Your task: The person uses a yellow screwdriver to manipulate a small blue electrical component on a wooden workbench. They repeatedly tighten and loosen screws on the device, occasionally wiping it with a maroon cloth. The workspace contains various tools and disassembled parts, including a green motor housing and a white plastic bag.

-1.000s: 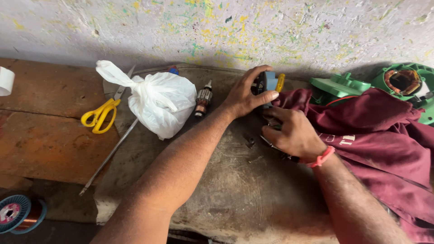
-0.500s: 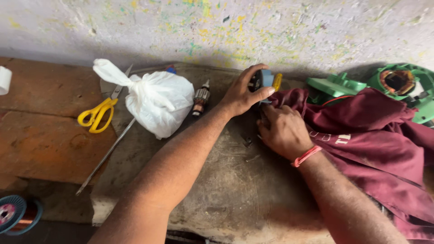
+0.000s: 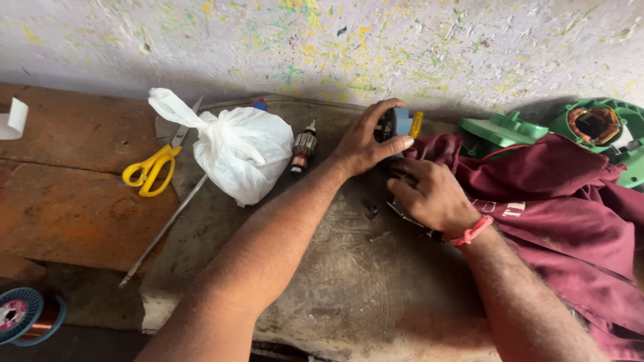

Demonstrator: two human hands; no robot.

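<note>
Two hands on one small dark-and-blue part at the counter's back edge: left hand clamps it, right hand half-curled just below, grip unclear. Maroon cloth beside; white bag, armature left.

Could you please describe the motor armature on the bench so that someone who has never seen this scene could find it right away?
Start at the white plastic bag in the middle of the stone bench. Just right of it, between the bag and the left hand, lies the armature: a small cylinder with coppery windings and a thin shaft pointing at the wall, unlike the long plain rod left of the bag.
</note>
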